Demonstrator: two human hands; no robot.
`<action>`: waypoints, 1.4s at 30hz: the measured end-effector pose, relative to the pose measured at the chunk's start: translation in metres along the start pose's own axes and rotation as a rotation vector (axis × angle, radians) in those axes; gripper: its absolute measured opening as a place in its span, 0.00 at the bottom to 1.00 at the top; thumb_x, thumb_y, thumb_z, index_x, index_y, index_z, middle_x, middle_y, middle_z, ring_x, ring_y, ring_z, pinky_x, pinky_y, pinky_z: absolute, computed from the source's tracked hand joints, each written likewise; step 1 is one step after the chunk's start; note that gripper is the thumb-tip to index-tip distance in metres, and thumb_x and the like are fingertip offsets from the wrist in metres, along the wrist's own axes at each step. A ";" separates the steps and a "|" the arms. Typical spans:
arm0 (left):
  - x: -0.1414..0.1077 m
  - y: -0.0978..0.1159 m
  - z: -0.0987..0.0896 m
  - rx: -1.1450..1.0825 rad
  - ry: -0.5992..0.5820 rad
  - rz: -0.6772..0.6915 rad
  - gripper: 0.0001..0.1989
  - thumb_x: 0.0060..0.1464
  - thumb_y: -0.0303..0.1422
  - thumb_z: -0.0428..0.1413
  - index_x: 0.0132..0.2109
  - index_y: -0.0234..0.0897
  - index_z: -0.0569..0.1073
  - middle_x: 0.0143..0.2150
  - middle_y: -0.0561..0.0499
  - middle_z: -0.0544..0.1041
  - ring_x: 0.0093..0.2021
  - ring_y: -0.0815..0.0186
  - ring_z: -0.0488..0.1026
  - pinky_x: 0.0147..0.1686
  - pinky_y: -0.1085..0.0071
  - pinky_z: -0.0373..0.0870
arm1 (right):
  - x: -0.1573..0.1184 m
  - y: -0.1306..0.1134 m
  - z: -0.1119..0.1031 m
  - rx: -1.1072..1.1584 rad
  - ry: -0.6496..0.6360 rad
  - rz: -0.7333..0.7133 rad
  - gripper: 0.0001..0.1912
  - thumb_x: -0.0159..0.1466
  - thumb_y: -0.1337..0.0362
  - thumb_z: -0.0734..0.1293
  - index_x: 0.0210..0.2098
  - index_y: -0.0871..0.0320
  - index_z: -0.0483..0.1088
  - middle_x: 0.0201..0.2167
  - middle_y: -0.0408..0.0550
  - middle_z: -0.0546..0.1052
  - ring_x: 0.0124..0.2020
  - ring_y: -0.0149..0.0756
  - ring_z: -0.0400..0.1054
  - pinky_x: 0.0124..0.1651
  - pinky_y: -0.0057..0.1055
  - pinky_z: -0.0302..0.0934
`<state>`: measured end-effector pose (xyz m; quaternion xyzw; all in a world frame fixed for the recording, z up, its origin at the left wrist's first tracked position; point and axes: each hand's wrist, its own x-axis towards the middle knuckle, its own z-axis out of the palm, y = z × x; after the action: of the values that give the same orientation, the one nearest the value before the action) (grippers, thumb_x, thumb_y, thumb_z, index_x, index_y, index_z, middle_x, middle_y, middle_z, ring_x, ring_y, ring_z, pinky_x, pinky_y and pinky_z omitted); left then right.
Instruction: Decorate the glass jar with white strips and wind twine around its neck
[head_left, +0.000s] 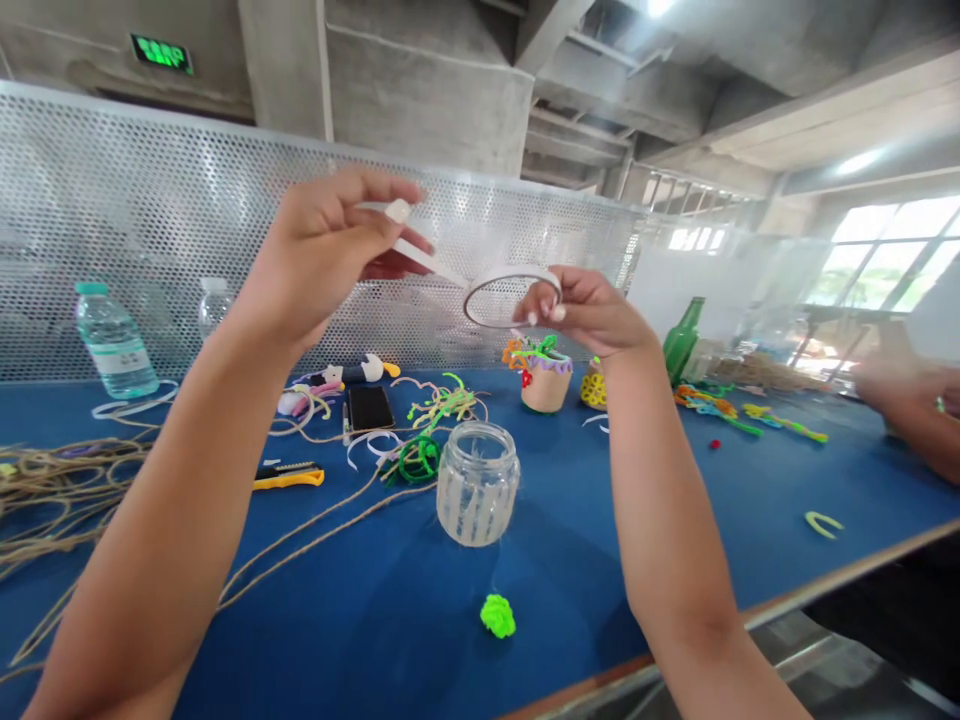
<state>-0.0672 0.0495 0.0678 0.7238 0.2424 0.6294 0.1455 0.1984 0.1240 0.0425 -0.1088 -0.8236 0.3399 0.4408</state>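
Note:
My right hand grips a thin roll of white tape by its right side, in the air above the table. A strip pulled off the roll runs up and left to my left hand, whose thumb and fingers pinch its end. Below the roll, a clear glass jar stands upright with whitish vertical strips on its side. In front of the jar lies a bright green fuzzy ball.
Twine, a yellow cutter knife, a black phone and pipe cleaners lie left. Behind stand a decorated jar, a green bottle and a water bottle. Another person's hand is at right.

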 end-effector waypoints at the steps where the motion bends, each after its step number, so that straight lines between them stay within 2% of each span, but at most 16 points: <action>1: 0.001 -0.001 -0.003 0.027 0.015 -0.012 0.11 0.59 0.19 0.51 0.47 0.29 0.74 0.31 0.51 0.79 0.33 0.70 0.78 0.37 0.70 0.77 | 0.000 0.005 -0.002 -0.018 -0.013 0.045 0.15 0.50 0.58 0.76 0.26 0.58 0.68 0.27 0.42 0.73 0.36 0.34 0.72 0.46 0.36 0.66; 4: 0.003 -0.004 -0.013 0.089 0.019 -0.050 0.13 0.57 0.17 0.51 0.47 0.28 0.74 0.35 0.49 0.79 0.32 0.71 0.77 0.32 0.74 0.75 | 0.002 0.017 -0.005 -0.076 0.018 0.129 0.13 0.49 0.62 0.76 0.28 0.59 0.70 0.36 0.45 0.76 0.41 0.35 0.71 0.47 0.36 0.64; 7: 0.005 -0.008 -0.021 0.063 0.004 -0.044 0.11 0.61 0.22 0.49 0.47 0.27 0.74 0.33 0.48 0.79 0.32 0.69 0.77 0.29 0.75 0.73 | 0.009 0.021 0.001 -0.174 0.117 0.119 0.12 0.47 0.64 0.76 0.26 0.59 0.70 0.43 0.45 0.74 0.42 0.32 0.70 0.46 0.33 0.64; 9: 0.005 -0.009 -0.024 0.036 0.011 -0.018 0.11 0.62 0.26 0.50 0.47 0.28 0.74 0.32 0.48 0.79 0.32 0.68 0.77 0.28 0.76 0.73 | 0.015 0.022 0.007 -0.233 0.141 0.136 0.11 0.47 0.65 0.76 0.26 0.58 0.71 0.42 0.44 0.75 0.41 0.32 0.70 0.44 0.32 0.64; 12: 0.004 -0.008 -0.025 0.036 0.029 0.007 0.10 0.61 0.28 0.50 0.45 0.30 0.75 0.33 0.49 0.79 0.32 0.68 0.77 0.28 0.77 0.73 | 0.020 0.026 0.015 -0.262 0.131 0.206 0.10 0.47 0.64 0.76 0.26 0.58 0.72 0.31 0.44 0.76 0.35 0.33 0.71 0.40 0.32 0.66; 15: 0.007 -0.014 -0.025 0.190 0.094 0.005 0.09 0.60 0.27 0.51 0.43 0.33 0.76 0.30 0.51 0.79 0.30 0.69 0.77 0.26 0.78 0.72 | 0.020 0.039 0.016 -0.236 0.174 0.278 0.11 0.48 0.62 0.75 0.27 0.59 0.71 0.26 0.44 0.76 0.31 0.34 0.72 0.37 0.33 0.68; 18: 0.013 -0.035 -0.032 0.386 0.230 -0.057 0.09 0.59 0.25 0.50 0.41 0.34 0.75 0.30 0.52 0.78 0.25 0.71 0.75 0.22 0.80 0.70 | 0.018 0.060 0.010 -0.241 0.302 0.341 0.12 0.55 0.59 0.71 0.27 0.60 0.68 0.25 0.46 0.75 0.29 0.32 0.72 0.35 0.32 0.69; 21: 0.020 -0.061 -0.048 0.444 0.329 -0.115 0.11 0.60 0.24 0.46 0.40 0.33 0.73 0.32 0.49 0.78 0.20 0.73 0.72 0.18 0.79 0.68 | 0.017 0.079 0.002 -0.318 0.471 0.402 0.16 0.65 0.56 0.62 0.29 0.62 0.67 0.24 0.44 0.72 0.25 0.27 0.69 0.31 0.28 0.67; 25: 0.020 -0.072 -0.058 0.523 0.281 -0.099 0.09 0.59 0.27 0.49 0.41 0.32 0.74 0.31 0.48 0.78 0.20 0.72 0.71 0.22 0.75 0.70 | 0.017 0.087 0.001 -0.453 0.536 0.490 0.14 0.68 0.57 0.61 0.41 0.63 0.69 0.32 0.45 0.73 0.29 0.28 0.69 0.32 0.28 0.67; 27: 0.015 -0.063 -0.048 0.570 0.222 -0.030 0.08 0.57 0.28 0.54 0.43 0.36 0.75 0.35 0.49 0.78 0.27 0.70 0.74 0.31 0.72 0.72 | 0.020 0.085 0.005 -0.533 0.543 0.500 0.13 0.68 0.58 0.62 0.43 0.62 0.69 0.38 0.47 0.74 0.34 0.30 0.70 0.36 0.31 0.68; 29: 0.009 -0.049 -0.028 0.606 0.120 0.049 0.09 0.53 0.29 0.58 0.43 0.40 0.76 0.41 0.51 0.78 0.38 0.67 0.75 0.41 0.71 0.71 | 0.026 0.080 0.010 -0.622 0.566 0.489 0.12 0.67 0.58 0.62 0.44 0.61 0.69 0.40 0.48 0.74 0.37 0.32 0.70 0.39 0.33 0.68; 32: 0.000 -0.031 0.007 0.628 -0.176 0.179 0.09 0.58 0.33 0.55 0.44 0.38 0.75 0.43 0.49 0.78 0.43 0.63 0.75 0.44 0.69 0.70 | 0.034 0.070 0.015 -0.757 0.631 0.452 0.09 0.66 0.61 0.64 0.38 0.62 0.69 0.37 0.46 0.73 0.37 0.32 0.69 0.42 0.35 0.66; 35: -0.007 -0.031 0.034 0.586 -0.300 0.072 0.18 0.58 0.39 0.55 0.51 0.33 0.71 0.47 0.43 0.77 0.47 0.58 0.74 0.46 0.65 0.69 | 0.036 0.056 0.020 -0.868 0.731 0.400 0.04 0.62 0.70 0.63 0.30 0.60 0.67 0.31 0.48 0.71 0.39 0.39 0.67 0.46 0.42 0.62; 37: -0.011 -0.039 0.046 0.561 -0.351 0.015 0.26 0.55 0.41 0.58 0.55 0.28 0.67 0.51 0.37 0.74 0.51 0.55 0.72 0.48 0.62 0.69 | 0.035 0.048 0.024 -0.912 0.794 0.369 0.05 0.58 0.74 0.61 0.32 0.59 0.66 0.32 0.52 0.70 0.41 0.46 0.66 0.48 0.47 0.59; 39: -0.014 -0.049 0.055 0.538 -0.386 0.005 0.29 0.52 0.41 0.61 0.55 0.26 0.67 0.51 0.36 0.75 0.49 0.55 0.74 0.47 0.64 0.70 | 0.034 0.043 0.028 -0.933 0.831 0.343 0.11 0.55 0.74 0.61 0.38 0.61 0.64 0.36 0.57 0.69 0.46 0.53 0.64 0.48 0.51 0.58; 42: -0.018 -0.059 0.064 0.526 -0.376 0.006 0.22 0.48 0.36 0.64 0.49 0.30 0.72 0.40 0.43 0.80 0.38 0.61 0.77 0.37 0.70 0.73 | 0.036 0.045 0.028 -0.923 0.824 0.302 0.19 0.52 0.74 0.62 0.44 0.62 0.60 0.42 0.61 0.65 0.52 0.59 0.59 0.50 0.55 0.56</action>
<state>-0.0162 0.0957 0.0115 0.8409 0.3635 0.4009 -0.0064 0.1491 0.1613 0.0257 -0.5243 -0.6239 -0.0612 0.5763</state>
